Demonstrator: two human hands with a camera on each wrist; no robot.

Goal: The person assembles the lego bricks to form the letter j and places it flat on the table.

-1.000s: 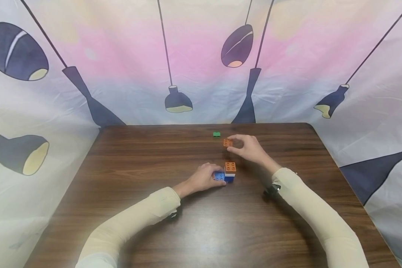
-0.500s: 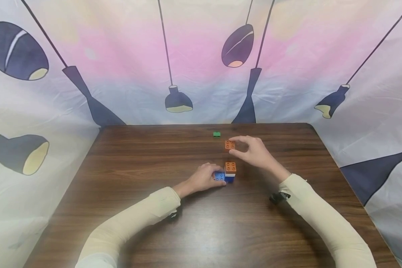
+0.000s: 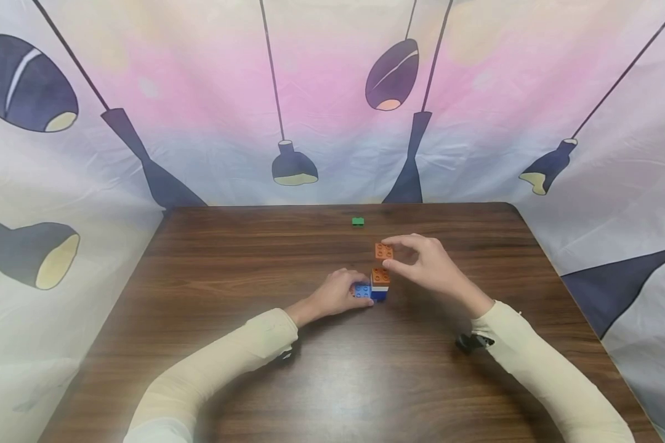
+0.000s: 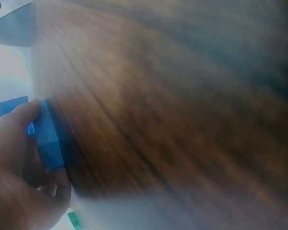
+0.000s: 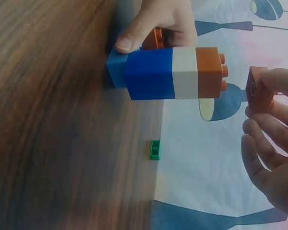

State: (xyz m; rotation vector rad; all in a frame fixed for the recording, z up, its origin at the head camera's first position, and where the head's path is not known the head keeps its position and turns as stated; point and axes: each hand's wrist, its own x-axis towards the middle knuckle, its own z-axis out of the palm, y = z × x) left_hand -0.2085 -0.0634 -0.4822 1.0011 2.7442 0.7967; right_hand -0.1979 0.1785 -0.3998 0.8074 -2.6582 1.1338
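Observation:
On the table stands a stack of toy building bricks: a dark blue brick (image 5: pixel 149 74) at the bottom, a white brick (image 5: pixel 185 79) in the middle and an orange brick (image 5: pixel 209 72) on top. Against its left side is a light blue brick (image 3: pixel 361 291), which my left hand (image 3: pixel 338 294) grips between thumb and fingers. Behind that thumb, another orange brick (image 5: pixel 153 39) partly shows in the right wrist view. Just above the stack, apart from it, my right hand (image 3: pixel 428 266) pinches a separate orange brick (image 3: pixel 384 250), studs up.
A small green brick (image 3: pixel 358 222) lies near the far edge of the brown wooden table (image 3: pixel 244 246). Behind the table hangs a cloth (image 3: pixel 216 123) printed with lamps.
My right hand has brought its orange brick toward me and slightly right, from behind the stack to just over it. My left hand keeps its hold on the light blue brick.

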